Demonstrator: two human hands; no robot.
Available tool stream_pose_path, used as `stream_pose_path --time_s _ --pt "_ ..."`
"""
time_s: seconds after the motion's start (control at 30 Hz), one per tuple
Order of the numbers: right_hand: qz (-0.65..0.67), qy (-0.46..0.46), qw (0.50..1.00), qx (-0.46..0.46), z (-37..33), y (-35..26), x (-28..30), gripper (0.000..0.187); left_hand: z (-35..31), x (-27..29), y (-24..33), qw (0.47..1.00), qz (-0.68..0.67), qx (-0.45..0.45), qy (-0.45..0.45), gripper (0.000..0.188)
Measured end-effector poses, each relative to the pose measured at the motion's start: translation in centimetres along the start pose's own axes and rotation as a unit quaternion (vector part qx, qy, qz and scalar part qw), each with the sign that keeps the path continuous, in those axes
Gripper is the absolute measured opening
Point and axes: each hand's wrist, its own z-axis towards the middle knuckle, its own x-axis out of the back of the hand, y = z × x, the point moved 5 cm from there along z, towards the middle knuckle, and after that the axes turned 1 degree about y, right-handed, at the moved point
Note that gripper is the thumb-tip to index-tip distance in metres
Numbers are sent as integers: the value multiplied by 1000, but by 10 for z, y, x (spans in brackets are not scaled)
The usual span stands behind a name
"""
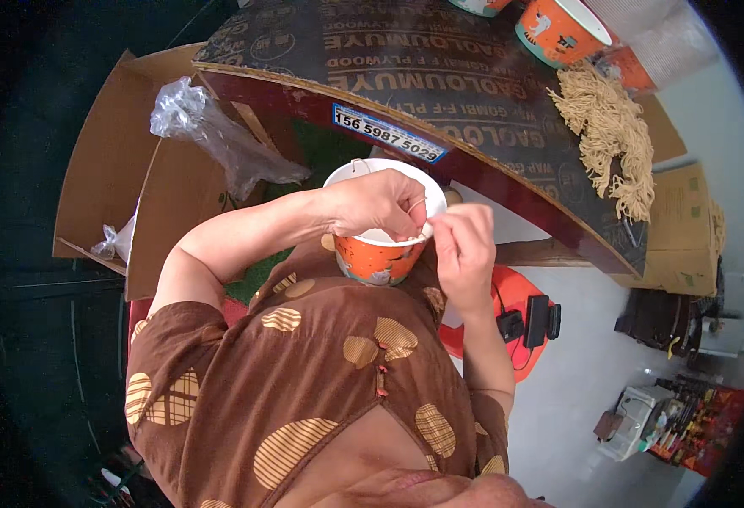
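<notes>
An orange paper bucket (382, 261) with a white inside and a printed animal pattern rests upright at my lap. My left hand (379, 203) reaches over its mouth, fingers curled inside near the right-hand rim. A short piece of thin pale cord (418, 204) shows at those fingers, which pinch it. My right hand (467, 250) is closed at the outside of the same rim, thumb and forefinger together; what lies between them is hidden. At the far left of the rim a small loop of cord (358, 163) stands up.
Ahead is a dark plywood tabletop (465, 102) holding a heap of beige cords (609, 140), an orange bucket (562, 32) and stacked buckets in clear plastic. An open cardboard box (105, 161) with a clear plastic bag (211, 135) stands left. A red stool (507, 317) carrying black devices is at right.
</notes>
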Motion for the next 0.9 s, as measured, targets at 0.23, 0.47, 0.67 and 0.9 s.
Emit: stream_pose_path --time_s 0.23,0.47,0.67,0.9 --pt "13 -51 999 -5 5 21 -6 4 0 -1 2 999 30 -26 20 16" --pt "33 -91 994 -44 5 19 -8 5 -3 -6 8 969 195 -126 79 15" --pt "38 -109 990 -82 4 19 -10 8 -17 -18 20 907 312 -222 178 7" --pt "51 -152 982 -105 4 22 -9 10 -23 -22 25 876 375 -238 187 8"
